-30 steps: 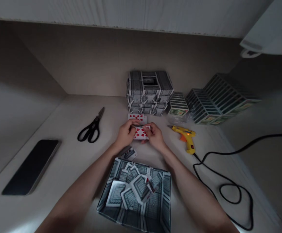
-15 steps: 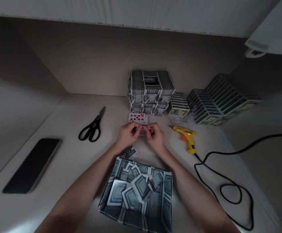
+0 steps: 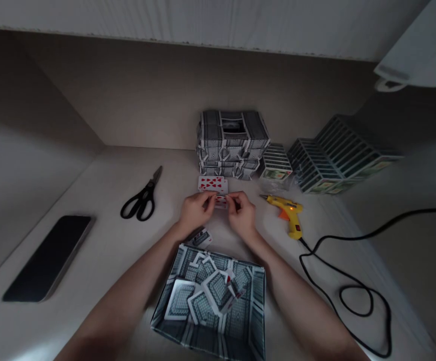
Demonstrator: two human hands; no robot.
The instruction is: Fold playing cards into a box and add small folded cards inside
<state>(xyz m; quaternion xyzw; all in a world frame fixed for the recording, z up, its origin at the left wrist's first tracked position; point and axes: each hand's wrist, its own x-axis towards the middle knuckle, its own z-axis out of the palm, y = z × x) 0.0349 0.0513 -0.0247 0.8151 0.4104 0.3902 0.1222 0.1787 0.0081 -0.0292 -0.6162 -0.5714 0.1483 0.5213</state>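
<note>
My left hand (image 3: 198,208) and my right hand (image 3: 241,211) are pinched close together over the desk, holding a playing card (image 3: 221,202) with red marks between their fingertips. Another red-suited playing card (image 3: 211,184) lies face up just beyond my fingers. Close to my left wrist lies a small piece of card (image 3: 202,237). Between my forearms stands an open box (image 3: 259,311) built from patterned playing cards, with several loose cards (image 3: 218,290) lying in it, mostly backs up.
Black-handled scissors (image 3: 143,198) and a dark phone (image 3: 48,258) lie on the left. A yellow glue gun (image 3: 288,213), its light lit, rests on the right with a looping black cord (image 3: 331,291). Card-built cases (image 3: 233,143) and green-white card packs (image 3: 348,155) stand at the back.
My fingertips have drawn slightly apart along the card, so more of its red-marked face shows between them. The other objects keep their places, with a small camera shift.
</note>
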